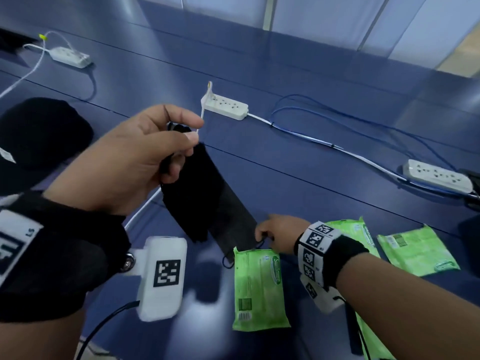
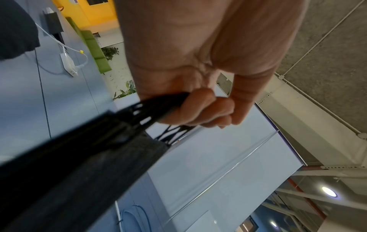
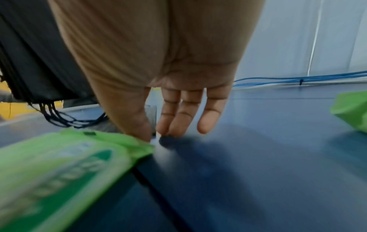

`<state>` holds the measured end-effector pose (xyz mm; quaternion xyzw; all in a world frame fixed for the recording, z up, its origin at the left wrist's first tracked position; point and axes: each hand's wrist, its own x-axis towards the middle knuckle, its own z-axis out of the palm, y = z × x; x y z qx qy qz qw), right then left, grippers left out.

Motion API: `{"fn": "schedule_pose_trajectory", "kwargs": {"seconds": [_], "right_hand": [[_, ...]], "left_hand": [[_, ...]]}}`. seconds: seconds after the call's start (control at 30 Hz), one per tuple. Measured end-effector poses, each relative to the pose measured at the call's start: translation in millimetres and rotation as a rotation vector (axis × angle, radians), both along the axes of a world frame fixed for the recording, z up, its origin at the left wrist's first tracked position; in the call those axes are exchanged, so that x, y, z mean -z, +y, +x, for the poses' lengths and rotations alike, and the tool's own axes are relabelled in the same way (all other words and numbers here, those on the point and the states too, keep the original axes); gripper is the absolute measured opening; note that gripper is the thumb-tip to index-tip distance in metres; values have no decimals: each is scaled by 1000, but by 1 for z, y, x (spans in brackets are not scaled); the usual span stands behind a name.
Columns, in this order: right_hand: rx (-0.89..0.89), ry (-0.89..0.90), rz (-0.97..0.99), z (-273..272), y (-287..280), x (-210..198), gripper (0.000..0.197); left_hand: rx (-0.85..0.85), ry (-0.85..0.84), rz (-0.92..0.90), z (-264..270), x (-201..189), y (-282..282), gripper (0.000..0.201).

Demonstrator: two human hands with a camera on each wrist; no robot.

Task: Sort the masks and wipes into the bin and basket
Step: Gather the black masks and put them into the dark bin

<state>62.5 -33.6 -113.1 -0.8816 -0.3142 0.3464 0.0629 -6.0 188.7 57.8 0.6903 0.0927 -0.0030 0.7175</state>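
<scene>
Head view cuts off both forearms at the bottom edge, and the white marker block on the left wrist is smeared by motion. Nearest lies a green wipes pack (image 1: pixel 259 287), flat, glossy plastic with a barcode at its near end; a second pack (image 1: pixel 418 252) lies to the right, and a third (image 1: pixel 363 237) is mostly hidden under the right wrist band. The right hand (image 1: pixel 276 233) reaches down to the blue table (image 1: pixel 298 157) at the far corner of the nearest pack; in the right wrist view its fingers (image 3: pixel 176 113) hang almost straight, tips on the surface, and whether they pinch an ear loop I cannot tell. The left hand (image 1: pixel 130 162) is raised and its fingers are curled around the ear loops of a stack of black face masks (image 1: pixel 205 201), thin, pleated and soft, which hangs slanting down toward the right hand; its lower end meets the nearest pack. Left of this a black rounded object (image 1: pixel 39 136) is cut by the frame, too dark to name. Farther back lie white power strips (image 1: pixel 226 106) with white and blue cables (image 1: pixel 350 126).
</scene>
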Motion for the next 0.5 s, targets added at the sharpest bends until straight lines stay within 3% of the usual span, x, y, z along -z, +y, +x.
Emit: {"fn": "schedule_pose_trajectory", "kwargs": {"seconds": [0.13, 0.33, 0.5], "right_hand": [[8, -15, 4, 2, 1, 4, 17], [-35, -46, -100, -5, -7, 5, 13], [324, -125, 289, -13, -28, -14, 16]], "left_hand": [[32, 11, 35, -6, 12, 3, 17], [23, 71, -34, -2, 25, -3, 16], [28, 104, -24, 4, 24, -13, 15]]}}
